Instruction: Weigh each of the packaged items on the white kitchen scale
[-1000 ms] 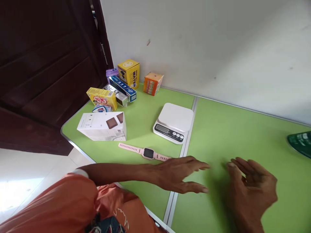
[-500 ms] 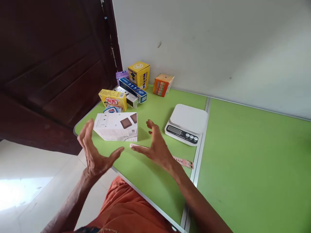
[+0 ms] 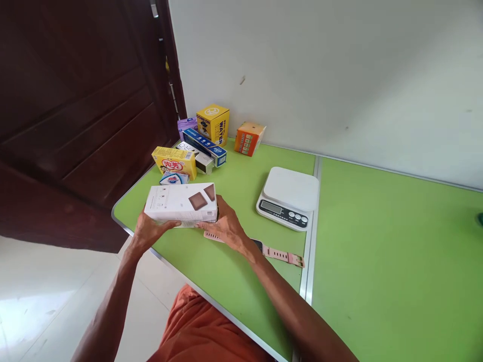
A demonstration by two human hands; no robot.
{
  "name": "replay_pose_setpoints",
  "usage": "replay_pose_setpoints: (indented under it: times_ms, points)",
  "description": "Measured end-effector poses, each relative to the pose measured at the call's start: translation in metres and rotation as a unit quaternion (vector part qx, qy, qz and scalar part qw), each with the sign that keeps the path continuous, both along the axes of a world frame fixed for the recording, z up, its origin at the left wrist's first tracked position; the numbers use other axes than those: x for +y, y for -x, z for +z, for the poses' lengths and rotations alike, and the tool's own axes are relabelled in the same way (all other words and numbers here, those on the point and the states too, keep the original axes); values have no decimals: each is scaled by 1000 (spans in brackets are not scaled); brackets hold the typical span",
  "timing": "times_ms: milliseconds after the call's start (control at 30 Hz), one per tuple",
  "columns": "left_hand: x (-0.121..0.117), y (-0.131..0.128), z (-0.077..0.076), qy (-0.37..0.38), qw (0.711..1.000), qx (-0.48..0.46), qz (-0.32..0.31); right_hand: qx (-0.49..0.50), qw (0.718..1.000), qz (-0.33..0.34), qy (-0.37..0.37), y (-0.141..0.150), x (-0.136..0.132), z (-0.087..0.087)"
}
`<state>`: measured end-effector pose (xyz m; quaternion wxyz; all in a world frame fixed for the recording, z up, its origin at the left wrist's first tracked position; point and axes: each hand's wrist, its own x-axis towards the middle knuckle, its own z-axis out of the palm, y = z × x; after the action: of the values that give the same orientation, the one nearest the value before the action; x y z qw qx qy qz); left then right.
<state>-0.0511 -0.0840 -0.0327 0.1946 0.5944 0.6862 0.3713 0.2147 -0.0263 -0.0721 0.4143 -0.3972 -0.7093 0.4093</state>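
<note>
Between my two hands is a white cardboard box with brown squares printed on its top. My left hand grips its left end, thumb along the near side. At the right end my right hand holds it, with the thumb in front and the fingers partly hidden behind. Under my right wrist lies a pink-strapped smartwatch, its face mostly covered by the forearm. Just behind the white box sits a small white and blue soap box. Whether the white box is lifted off the table I cannot tell.
A white kitchen scale stands right of my hands. Farther back are a yellow snack box, a blue box, a yellow cube box, a purple pack and an orange box. A metal seam crosses the green table.
My hands have come together from both sides and closed on the ends of the white box. The view has shifted slightly, and more of the smartwatch shows.
</note>
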Motion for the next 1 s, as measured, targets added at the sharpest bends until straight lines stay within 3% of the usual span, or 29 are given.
replay_pose_setpoints:
  times_ms: [100,233,333,467,600,700,867,1000]
  points:
    - [3,-4,10,-33,999,-5,-10,27,1000,2,4,-5,0,10]
    - [18,-24,31,-111,993,14,-30,48,995,-54,-67,-26,2,37]
    - [42,-56,46,-162,984,1,-73,60,989,-95,-96,-57,2,60]
    - [78,-118,53,-194,966,-56,-162,63,982,-172,-50,-112,-5,79]
    - [107,-178,44,-172,953,-111,-221,35,966,-256,-7,-163,-12,78]
    - [126,-209,31,-139,946,-149,-253,20,956,-293,-8,-189,-9,70]
    - [154,-237,8,-75,940,-197,-270,30,946,-323,-1,-208,5,56]
    - [169,-248,-2,-71,939,-204,-266,42,945,-324,9,-214,14,43]
